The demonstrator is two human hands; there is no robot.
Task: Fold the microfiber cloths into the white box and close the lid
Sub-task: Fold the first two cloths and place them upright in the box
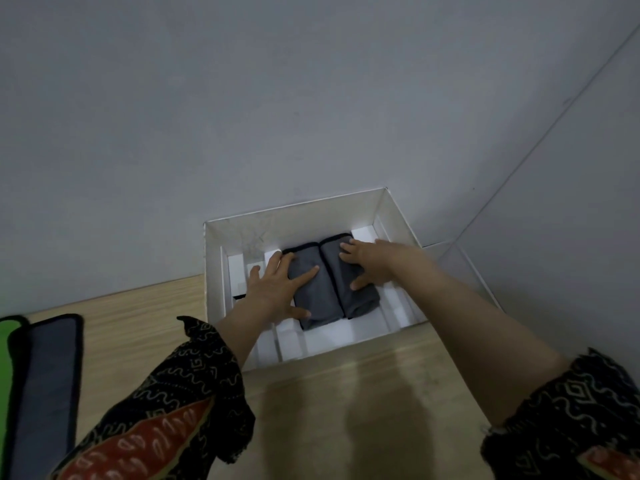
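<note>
An open white box [214,271] stands on the wooden table against the wall. Two folded grey cloths lie side by side inside it, the left cloth [313,299] and the right cloth [360,296]. My left hand [277,289] lies flat with spread fingers on the left cloth and the box floor. My right hand [367,263] presses flat on the far part of the right cloth. The box's lid [464,271] stands tilted open at the right side.
At the left edge of the table lie a grey-blue cloth [48,375] with black trim and a green cloth [5,372] beside it. White walls close in behind and to the right of the box. Bare wooden tabletop [346,393] spreads in front.
</note>
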